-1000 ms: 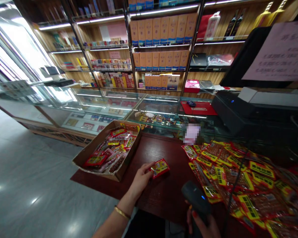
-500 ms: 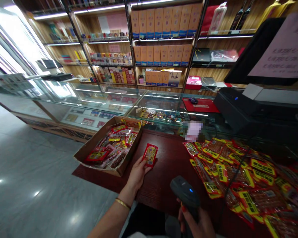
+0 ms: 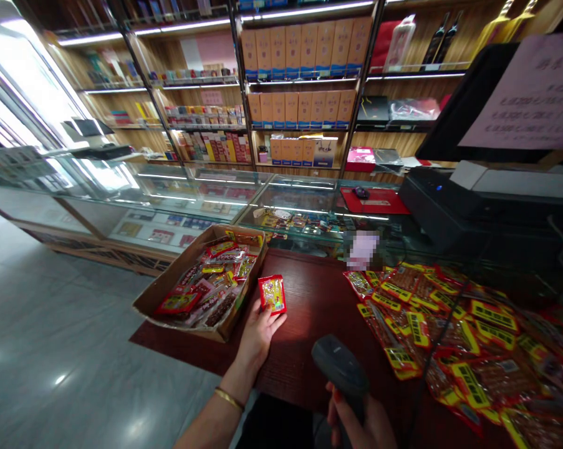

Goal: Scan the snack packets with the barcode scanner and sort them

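Pinched in my left hand [image 3: 257,337] is a small red-edged snack packet [image 3: 272,294], held just above the dark red wooden counter [image 3: 304,293]. My right hand [image 3: 356,418] grips the handle of a dark barcode scanner [image 3: 341,365], its head pointing toward the packet. A reddish glow falls on the counter between the two. Left of my left hand stands an open cardboard box [image 3: 225,327] of mixed snack packets. To the right of the scanner lies a spread pile of red and yellow snack packets [image 3: 416,327].
Behind the counter runs a glass display case [image 3: 192,193]. A monitor [image 3: 463,100] with a paper sheet stands over black equipment [image 3: 449,212] at the right. A mouse [image 3: 360,193] rests on a red mat [image 3: 384,202]. A dark cable [image 3: 442,337] crosses the packet pile.
My left hand has turned the packet more upright and shifted it slightly left. The scanner has moved a little left, its blue light no longer shows, and a reddish glow now appears on the counter.
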A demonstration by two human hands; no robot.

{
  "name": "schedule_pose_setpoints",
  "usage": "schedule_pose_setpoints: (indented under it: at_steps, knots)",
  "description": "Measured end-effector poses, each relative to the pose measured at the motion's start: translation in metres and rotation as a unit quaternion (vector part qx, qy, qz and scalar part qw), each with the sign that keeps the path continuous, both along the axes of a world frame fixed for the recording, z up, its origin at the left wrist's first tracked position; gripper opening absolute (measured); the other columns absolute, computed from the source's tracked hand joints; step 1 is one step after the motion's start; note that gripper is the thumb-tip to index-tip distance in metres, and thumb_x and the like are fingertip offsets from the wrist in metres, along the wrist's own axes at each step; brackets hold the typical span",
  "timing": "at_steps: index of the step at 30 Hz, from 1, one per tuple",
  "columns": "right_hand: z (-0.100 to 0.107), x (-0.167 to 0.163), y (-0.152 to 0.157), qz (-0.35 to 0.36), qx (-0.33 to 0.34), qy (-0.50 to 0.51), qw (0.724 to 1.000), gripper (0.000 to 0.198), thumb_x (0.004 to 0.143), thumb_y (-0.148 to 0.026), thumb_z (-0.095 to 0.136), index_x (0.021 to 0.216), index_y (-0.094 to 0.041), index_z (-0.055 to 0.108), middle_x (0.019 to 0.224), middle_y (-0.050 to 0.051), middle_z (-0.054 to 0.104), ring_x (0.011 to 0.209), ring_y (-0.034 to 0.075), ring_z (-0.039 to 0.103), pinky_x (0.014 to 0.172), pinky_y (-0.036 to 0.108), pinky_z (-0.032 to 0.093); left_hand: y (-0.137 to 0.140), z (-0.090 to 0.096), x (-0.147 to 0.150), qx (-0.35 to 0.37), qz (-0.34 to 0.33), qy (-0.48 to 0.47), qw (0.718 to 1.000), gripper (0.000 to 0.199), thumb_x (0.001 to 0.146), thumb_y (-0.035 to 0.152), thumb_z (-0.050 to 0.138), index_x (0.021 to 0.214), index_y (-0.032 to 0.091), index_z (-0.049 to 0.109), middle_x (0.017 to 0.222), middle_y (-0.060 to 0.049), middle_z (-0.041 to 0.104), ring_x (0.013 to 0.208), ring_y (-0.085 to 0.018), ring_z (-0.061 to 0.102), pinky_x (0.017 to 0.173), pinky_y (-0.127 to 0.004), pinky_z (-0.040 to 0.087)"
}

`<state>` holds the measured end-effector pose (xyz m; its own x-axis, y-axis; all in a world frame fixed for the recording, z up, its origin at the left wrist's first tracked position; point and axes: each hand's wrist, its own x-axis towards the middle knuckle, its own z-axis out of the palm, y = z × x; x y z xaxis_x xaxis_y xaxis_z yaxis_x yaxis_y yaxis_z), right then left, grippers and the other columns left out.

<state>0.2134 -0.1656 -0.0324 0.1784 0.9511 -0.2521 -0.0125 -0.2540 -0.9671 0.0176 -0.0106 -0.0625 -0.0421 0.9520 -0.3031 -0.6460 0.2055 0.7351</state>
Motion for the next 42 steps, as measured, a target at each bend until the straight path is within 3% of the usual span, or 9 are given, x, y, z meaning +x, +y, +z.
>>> schedule_pose_setpoints:
  at_steps: [8, 13, 19, 31, 36, 42]
  knots:
    - [0.003, 0.006, -0.002, 0.018, -0.002, -0.042, 0.999, 0.064, 0.085, -0.081, 0.058, 0.061, -0.021, 0.067, 0.046, 0.001, 0.062, 0.044, 0.017, 0.061, 0.049, 0.027, 0.046, 0.003, 0.001, 0.003, -0.023, 0.013, 0.021, 0.999, 0.035, 0.088, 0.018, 0.073, 0.118, 0.025, 0.056, 0.122, -0.008, 0.073, 0.113, -0.028, 0.075, 0.115, -0.061, 0.048]
    - [0.004, 0.009, -0.006, 0.046, -0.011, -0.048, 0.998, 0.064, 0.084, -0.081, 0.058, 0.077, -0.019, 0.073, 0.053, 0.003, 0.068, 0.046, 0.019, 0.065, 0.048, 0.027, 0.049, 0.002, 0.003, 0.003, -0.01, 0.014, 0.015, 1.0, 0.035, 0.089, 0.019, 0.072, 0.12, 0.024, 0.056, 0.118, -0.007, 0.075, 0.107, -0.026, 0.076, 0.114, -0.06, 0.05]
    - [0.004, 0.008, -0.009, 0.023, -0.005, -0.074, 0.997, 0.064, 0.084, -0.082, 0.057, 0.063, -0.022, 0.065, 0.046, 0.002, 0.063, 0.042, 0.018, 0.063, 0.047, 0.026, 0.047, 0.001, 0.003, 0.002, -0.002, 0.003, 0.026, 1.0, 0.038, 0.088, 0.02, 0.074, 0.122, 0.024, 0.057, 0.122, -0.009, 0.074, 0.112, -0.027, 0.075, 0.116, -0.059, 0.048]
    - [-0.007, 0.016, -0.01, 0.084, -0.021, -0.096, 0.992, 0.069, 0.087, -0.083, 0.051, 0.081, -0.018, 0.073, 0.054, 0.005, 0.071, 0.051, 0.021, 0.07, 0.056, 0.029, 0.053, 0.002, 0.004, 0.004, -0.004, 0.018, 0.005, 1.0, 0.036, 0.085, 0.019, 0.077, 0.116, 0.023, 0.057, 0.112, -0.007, 0.076, 0.104, -0.027, 0.077, 0.114, -0.062, 0.049]
    - [-0.005, 0.005, -0.001, 0.083, -0.012, -0.075, 0.994, 0.065, 0.09, -0.081, 0.049, 0.069, -0.021, 0.064, 0.049, 0.001, 0.063, 0.047, 0.019, 0.065, 0.052, 0.027, 0.047, 0.001, 0.001, 0.005, 0.001, 0.02, 0.01, 1.0, 0.04, 0.08, 0.02, 0.081, 0.113, 0.022, 0.059, 0.108, -0.007, 0.077, 0.102, -0.026, 0.076, 0.112, -0.06, 0.05]
    - [0.003, -0.006, 0.017, 0.096, -0.002, -0.11, 0.989, 0.058, 0.093, -0.074, 0.05, 0.07, -0.022, 0.062, 0.05, 0.0, 0.063, 0.049, 0.019, 0.066, 0.054, 0.027, 0.046, -0.001, 0.0, 0.006, 0.034, -0.001, 0.035, 0.999, 0.043, 0.076, 0.031, 0.087, 0.11, 0.019, 0.064, 0.108, -0.007, 0.076, 0.105, -0.026, 0.074, 0.113, -0.057, 0.049]
